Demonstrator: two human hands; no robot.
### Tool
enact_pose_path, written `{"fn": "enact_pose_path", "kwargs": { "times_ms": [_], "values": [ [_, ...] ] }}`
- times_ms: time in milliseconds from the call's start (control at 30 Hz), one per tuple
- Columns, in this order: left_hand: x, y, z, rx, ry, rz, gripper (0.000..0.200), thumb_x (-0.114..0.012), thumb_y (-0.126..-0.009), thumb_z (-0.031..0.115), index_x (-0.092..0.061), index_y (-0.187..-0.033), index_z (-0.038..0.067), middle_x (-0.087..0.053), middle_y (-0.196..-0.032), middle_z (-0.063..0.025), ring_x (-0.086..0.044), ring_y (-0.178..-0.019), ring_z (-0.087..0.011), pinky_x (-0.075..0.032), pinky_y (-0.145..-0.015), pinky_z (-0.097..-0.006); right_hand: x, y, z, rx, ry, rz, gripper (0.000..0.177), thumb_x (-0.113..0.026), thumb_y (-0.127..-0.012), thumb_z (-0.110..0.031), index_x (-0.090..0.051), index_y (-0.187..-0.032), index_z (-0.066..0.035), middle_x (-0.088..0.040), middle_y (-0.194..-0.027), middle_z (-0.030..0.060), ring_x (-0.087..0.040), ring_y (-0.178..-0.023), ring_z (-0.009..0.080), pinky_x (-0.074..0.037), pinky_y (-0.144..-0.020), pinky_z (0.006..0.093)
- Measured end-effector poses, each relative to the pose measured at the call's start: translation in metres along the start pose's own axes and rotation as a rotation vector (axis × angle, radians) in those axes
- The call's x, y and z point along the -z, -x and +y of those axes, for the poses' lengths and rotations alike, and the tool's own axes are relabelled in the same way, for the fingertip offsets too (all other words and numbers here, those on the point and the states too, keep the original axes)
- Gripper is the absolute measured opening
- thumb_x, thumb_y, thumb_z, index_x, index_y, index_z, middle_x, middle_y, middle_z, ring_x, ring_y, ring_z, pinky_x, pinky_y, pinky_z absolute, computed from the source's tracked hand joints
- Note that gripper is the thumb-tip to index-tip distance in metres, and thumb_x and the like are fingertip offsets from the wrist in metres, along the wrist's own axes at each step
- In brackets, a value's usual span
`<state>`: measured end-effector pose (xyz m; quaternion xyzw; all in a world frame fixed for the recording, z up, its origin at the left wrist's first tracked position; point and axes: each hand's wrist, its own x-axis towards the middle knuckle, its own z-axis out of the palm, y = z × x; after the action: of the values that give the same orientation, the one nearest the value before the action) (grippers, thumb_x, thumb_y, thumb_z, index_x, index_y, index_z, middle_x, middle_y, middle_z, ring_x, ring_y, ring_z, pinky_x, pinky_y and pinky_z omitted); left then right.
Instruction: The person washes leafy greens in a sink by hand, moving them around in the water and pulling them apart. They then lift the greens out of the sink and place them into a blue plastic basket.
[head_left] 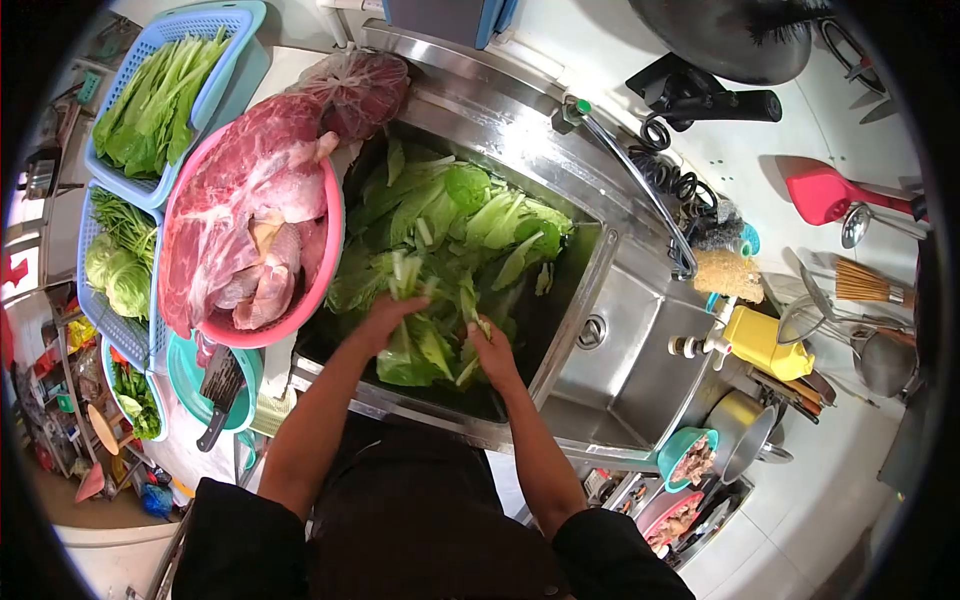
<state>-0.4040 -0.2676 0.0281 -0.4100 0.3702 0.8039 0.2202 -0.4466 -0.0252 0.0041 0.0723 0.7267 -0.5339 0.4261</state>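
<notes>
Our left hand (385, 322) is clenched around a bunch (405, 280) of leafy stalks over the left basin of the steel sink (620, 375). The bunch's long axis runs near to far. Its pale cut stems point away from us, sticking out past the knuckles, and its dark leaves hang toward us below the hand.

Our right hand (492, 352), just right of the bunch, pinches a leaf (468, 305) whose pale stem also points far and slightly left. Both hands work at the near side of the basin, which is heaped with loose greens (470, 215).

Left of the greens, a pink basin (336, 230) of raw meat (250, 180) overlaps the sink's edge. Farther left stands a blue basket (235, 20) of long leaves. A cleaver (218, 392) lies on a teal plate (183, 375) at near left. The faucet (640, 185) arches over the right basin. We see a yellow bottle (762, 340) to the right, its print too small to read.
</notes>
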Motion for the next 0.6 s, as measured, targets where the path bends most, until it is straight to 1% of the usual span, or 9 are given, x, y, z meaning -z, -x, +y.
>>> {"fn": "enact_pose_path", "kwargs": {
  "times_ms": [100,200,233,300,333,400,433,500,600],
  "values": [
    [-0.018,-0.02,-0.03,-0.034,-0.005,-0.091,0.068,-0.081,-0.077,0.033,-0.054,-0.129,-0.001,-0.063,-0.118,-0.0143,-0.063,-0.104,-0.0277,-0.047,-0.094,-0.0398,-0.011,-0.009,0.016,0.169,0.19,-0.115,0.057,-0.05,-0.102,-0.037,-0.042,-0.144,0.0,-0.052,-0.138,0.02,-0.048,-0.128,0.0273,-0.037,-0.105,0.0363],
    [-0.019,-0.044,-0.054,-0.105,-0.392,0.121,0.071,-0.082,-0.074,0.035,-0.054,-0.129,0.0,-0.062,-0.118,-0.0154,-0.061,-0.109,-0.028,-0.047,-0.094,-0.0402,-0.013,-0.017,0.04,0.504,0.83,-0.116,0.055,-0.048,-0.102,-0.038,-0.042,-0.145,-0.003,-0.051,-0.139,0.0228,-0.045,-0.132,0.0281,-0.034,-0.109,0.0364],
    [-0.014,-0.057,-0.067,-0.036,-0.393,0.23,0.066,-0.08,-0.074,0.031,-0.055,-0.126,0.0,-0.062,-0.115,-0.0152,-0.059,-0.109,-0.0271,-0.046,-0.093,-0.0391,-0.01,-0.011,0.03,0.405,0.66,-0.126,0.052,-0.048,-0.102,-0.036,-0.044,-0.143,-0.004,-0.053,-0.137,0.0219,-0.049,-0.129,0.029,-0.037,-0.107,0.0371],
    [0.012,-0.083,-0.094,-0.031,-0.268,0.227,0.063,-0.078,-0.072,0.028,-0.056,-0.123,-0.001,-0.062,-0.113,-0.015,-0.059,-0.106,-0.027,-0.045,-0.092,-0.0391,0.003,-0.003,0.006,0.211,0.318,-0.14,0.046,-0.048,-0.103,-0.034,-0.049,-0.14,-0.006,-0.057,-0.132,0.0202,-0.055,-0.122,0.031,-0.042,-0.102,0.0387],
    [0.016,-0.084,-0.092,-0.031,-0.207,0.226,0.062,-0.077,-0.072,0.027,-0.056,-0.122,-0.002,-0.062,-0.112,-0.015,-0.059,-0.104,-0.027,-0.045,-0.091,-0.0391,0.013,-0.005,-0.001,0.114,0.255,-0.057,0.041,-0.049,-0.102,-0.031,-0.051,-0.136,-0.007,-0.06,-0.125,0.0188,-0.058,-0.115,0.0312,-0.045,-0.096,0.039],
    [0.017,-0.072,-0.081,-0.026,-0.219,0.227,0.058,-0.076,-0.071,0.024,-0.057,-0.119,-0.002,-0.062,-0.109,-0.0149,-0.059,-0.1,-0.0267,-0.045,-0.088,-0.0397,0.029,-0.01,-0.012,-0.078,0.124,0.109,0.032,-0.053,-0.1,-0.026,-0.057,-0.128,-0.011,-0.064,-0.11,0.0159,-0.064,-0.103,0.0317,-0.051,-0.085,0.0397],
    [0.014,-0.064,-0.072,-0.025,-0.226,0.227,0.056,-0.075,-0.071,0.023,-0.058,-0.117,-0.003,-0.062,-0.108,-0.0148,-0.059,-0.098,-0.0266,-0.045,-0.087,-0.04,0.028,-0.012,-0.015,0.121,0.349,0.185,0.029,-0.054,-0.097,-0.021,-0.058,-0.124,-0.012,-0.063,-0.107,0.0146,-0.064,-0.097,0.0317,-0.052,-0.08,0.0406],
    [0.036,-0.085,-0.089,-0.023,-0.196,0.178,0.054,-0.075,-0.071,0.023,-0.059,-0.116,-0.003,-0.063,-0.106,-0.0145,-0.059,-0.096,-0.0264,-0.045,-0.087,-0.0394,0.021,-0.018,-0.023,0.53,0.796,0.333,0.025,-0.057,-0.092,-0.013,-0.06,-0.117,-0.013,-0.06,-0.102,0.0121,-0.064,-0.087,0.0317,-0.054,-0.069,0.0424],
    [0.043,-0.084,-0.091,-0.03,-0.136,0.107,0.052,-0.074,-0.073,0.023,-0.059,-0.116,-0.003,-0.063,-0.108,-0.0145,-0.059,-0.098,-0.0262,-0.045,-0.088,-0.0393,-0.002,-0.03,-0.04,0.627,1.163,0.118,0.028,-0.059,-0.085,-0.008,-0.061,-0.113,-0.016,-0.054,-0.111,0.0131,-0.063,-0.085,0.0331,-0.054,-0.066,0.0447]
  ]
}}
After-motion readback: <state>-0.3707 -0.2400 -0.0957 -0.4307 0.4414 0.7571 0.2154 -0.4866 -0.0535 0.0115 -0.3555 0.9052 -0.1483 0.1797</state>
